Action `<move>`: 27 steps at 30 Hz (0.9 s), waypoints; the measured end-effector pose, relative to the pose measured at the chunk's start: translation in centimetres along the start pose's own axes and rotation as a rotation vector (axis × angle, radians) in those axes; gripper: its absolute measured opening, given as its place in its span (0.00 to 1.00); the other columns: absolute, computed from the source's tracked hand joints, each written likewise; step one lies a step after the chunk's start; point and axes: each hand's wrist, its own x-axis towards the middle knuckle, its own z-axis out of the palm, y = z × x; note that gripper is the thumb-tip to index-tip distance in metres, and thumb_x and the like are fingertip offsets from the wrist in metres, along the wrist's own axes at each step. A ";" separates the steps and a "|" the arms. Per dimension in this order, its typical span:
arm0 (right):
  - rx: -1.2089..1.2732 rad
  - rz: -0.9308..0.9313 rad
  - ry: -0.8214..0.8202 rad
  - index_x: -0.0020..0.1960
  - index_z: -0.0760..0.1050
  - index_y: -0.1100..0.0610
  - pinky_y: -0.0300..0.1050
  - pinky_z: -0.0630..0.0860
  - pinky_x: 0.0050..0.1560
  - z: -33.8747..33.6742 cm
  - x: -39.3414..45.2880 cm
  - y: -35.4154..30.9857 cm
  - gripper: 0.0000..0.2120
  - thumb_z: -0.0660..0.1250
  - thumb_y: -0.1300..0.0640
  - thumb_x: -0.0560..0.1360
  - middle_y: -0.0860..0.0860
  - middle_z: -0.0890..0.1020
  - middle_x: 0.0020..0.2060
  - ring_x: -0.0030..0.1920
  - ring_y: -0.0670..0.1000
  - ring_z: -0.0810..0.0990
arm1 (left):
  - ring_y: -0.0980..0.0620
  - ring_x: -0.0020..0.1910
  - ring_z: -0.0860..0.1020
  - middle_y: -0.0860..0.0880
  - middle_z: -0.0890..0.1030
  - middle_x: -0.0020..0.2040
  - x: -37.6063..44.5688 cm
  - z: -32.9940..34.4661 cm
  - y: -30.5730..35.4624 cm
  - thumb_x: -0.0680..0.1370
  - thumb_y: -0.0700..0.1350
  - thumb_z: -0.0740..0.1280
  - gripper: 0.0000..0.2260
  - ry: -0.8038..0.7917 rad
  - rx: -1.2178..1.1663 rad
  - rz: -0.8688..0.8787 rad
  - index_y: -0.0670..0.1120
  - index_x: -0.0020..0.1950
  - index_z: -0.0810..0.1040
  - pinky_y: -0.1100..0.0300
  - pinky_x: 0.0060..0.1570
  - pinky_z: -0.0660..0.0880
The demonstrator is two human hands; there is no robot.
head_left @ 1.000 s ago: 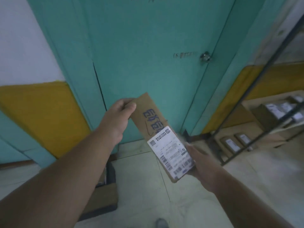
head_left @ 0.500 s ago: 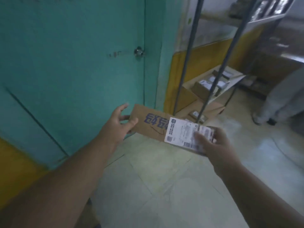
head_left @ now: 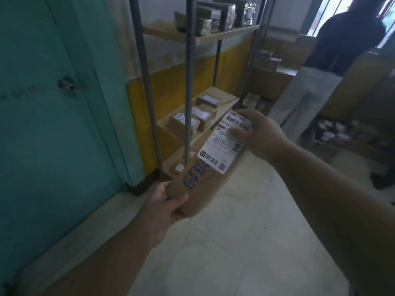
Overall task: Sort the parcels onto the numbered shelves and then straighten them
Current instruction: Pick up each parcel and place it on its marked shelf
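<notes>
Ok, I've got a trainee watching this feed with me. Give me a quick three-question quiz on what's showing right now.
1. True or false: both hands grip the flat cardboard parcel.
2. Which hand has its thumb on the white shipping label? A) left hand B) right hand
3. Fill in: the metal shelf rack stands against the wall to the right of the teal ____.

Key: 1 true; 2 B; 3 door.

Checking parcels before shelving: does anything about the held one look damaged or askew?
Nothing stands out. The cardboard parcel, held by the left hand and right hand, looks intact, its shipping label flat.
</notes>
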 end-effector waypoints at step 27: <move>-0.180 0.173 0.157 0.67 0.70 0.46 0.37 0.74 0.33 -24.9 34.9 28.2 0.18 0.68 0.48 0.79 0.44 0.79 0.48 0.42 0.42 0.79 | 0.45 0.48 0.83 0.43 0.86 0.48 40.2 36.9 -4.4 0.75 0.33 0.72 0.20 -0.315 0.292 -0.198 0.47 0.63 0.75 0.52 0.48 0.77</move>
